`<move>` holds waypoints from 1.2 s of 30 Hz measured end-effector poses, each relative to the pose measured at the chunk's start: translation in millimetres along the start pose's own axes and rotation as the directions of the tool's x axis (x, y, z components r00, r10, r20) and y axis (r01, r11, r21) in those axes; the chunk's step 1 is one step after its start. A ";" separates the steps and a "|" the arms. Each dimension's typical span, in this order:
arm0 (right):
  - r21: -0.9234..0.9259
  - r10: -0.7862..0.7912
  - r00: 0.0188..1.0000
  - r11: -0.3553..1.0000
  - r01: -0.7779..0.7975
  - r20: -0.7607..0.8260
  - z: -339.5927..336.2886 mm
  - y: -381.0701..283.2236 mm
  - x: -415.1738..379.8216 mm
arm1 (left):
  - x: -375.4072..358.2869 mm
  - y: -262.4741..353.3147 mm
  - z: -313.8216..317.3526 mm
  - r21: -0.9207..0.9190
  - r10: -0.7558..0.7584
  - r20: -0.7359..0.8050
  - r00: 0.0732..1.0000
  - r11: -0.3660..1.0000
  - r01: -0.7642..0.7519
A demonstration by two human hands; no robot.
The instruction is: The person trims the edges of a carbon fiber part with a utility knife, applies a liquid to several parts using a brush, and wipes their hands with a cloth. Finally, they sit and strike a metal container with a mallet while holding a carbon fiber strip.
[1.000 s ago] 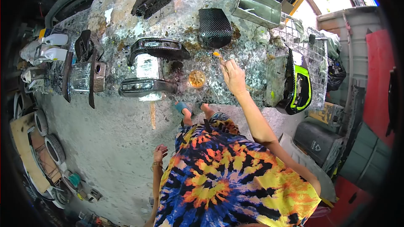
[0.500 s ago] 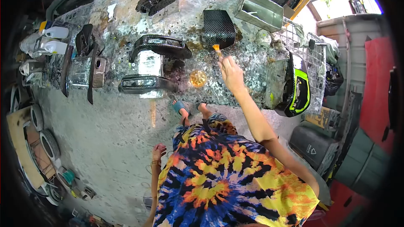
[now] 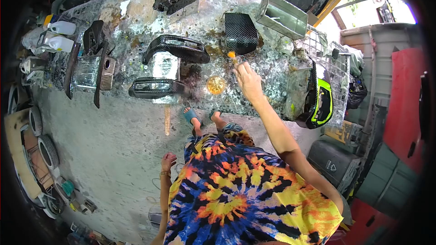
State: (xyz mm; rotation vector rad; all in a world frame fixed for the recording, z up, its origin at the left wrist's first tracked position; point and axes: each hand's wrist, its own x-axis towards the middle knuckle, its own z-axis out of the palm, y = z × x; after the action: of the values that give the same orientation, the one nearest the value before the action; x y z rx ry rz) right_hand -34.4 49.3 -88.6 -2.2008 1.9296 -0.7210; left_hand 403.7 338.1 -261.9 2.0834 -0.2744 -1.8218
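My right hand (image 3: 249,80) is closed round the handle of a brush (image 3: 232,56) with orange bristles. The bristles are just below the lower left corner of a glossy black carbon-weave panel (image 3: 240,32) lying on the stained worktable (image 3: 213,0). To the left of that hand stands a round cup of amber liquid (image 3: 215,85). My left hand (image 3: 168,160) hangs low beside my body over the floor, its fingers loosely curled and nothing visible in them.
Black carbon-weave parts (image 3: 177,49) rest on foil-wrapped supports left of the cup. A metal box (image 3: 282,16) sits at the back right, a black and lime-green frame (image 3: 323,102) at the right edge. White bottles (image 3: 61,27) stand far left.
The brush has come off the panel's lower edge and is now a little below it, its bristles looking more bunched. The view has shifted slightly. My left hand still hangs low.
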 end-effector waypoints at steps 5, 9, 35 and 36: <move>0.279 0.105 0.993 0.953 -0.116 0.056 -29.8 3.5 25.5 | -2.6 6.3 -1.4 0.041 -0.025 -0.011 1.000 0.999 0.026; 0.368 0.127 0.946 0.899 -0.238 0.299 -53.4 14.2 109.4 | -0.7 4.5 1.9 0.029 -0.038 -0.024 0.999 0.999 0.039; 0.305 0.101 0.934 0.928 -0.212 0.342 21.4 130.1 298.8 | -46.7 -10.1 40.9 -0.166 -0.165 -0.146 0.976 0.976 0.140; 0.313 0.089 0.957 0.933 -0.177 0.277 22.0 129.2 294.5 | -48.1 -11.5 38.6 -0.165 -0.163 -0.144 0.976 0.977 0.138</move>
State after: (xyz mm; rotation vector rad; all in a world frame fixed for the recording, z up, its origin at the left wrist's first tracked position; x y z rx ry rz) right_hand -120.7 -261.1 -80.8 -1.8370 1.6674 -0.6466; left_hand 357.4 361.3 -226.5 2.1729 0.0665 -1.6883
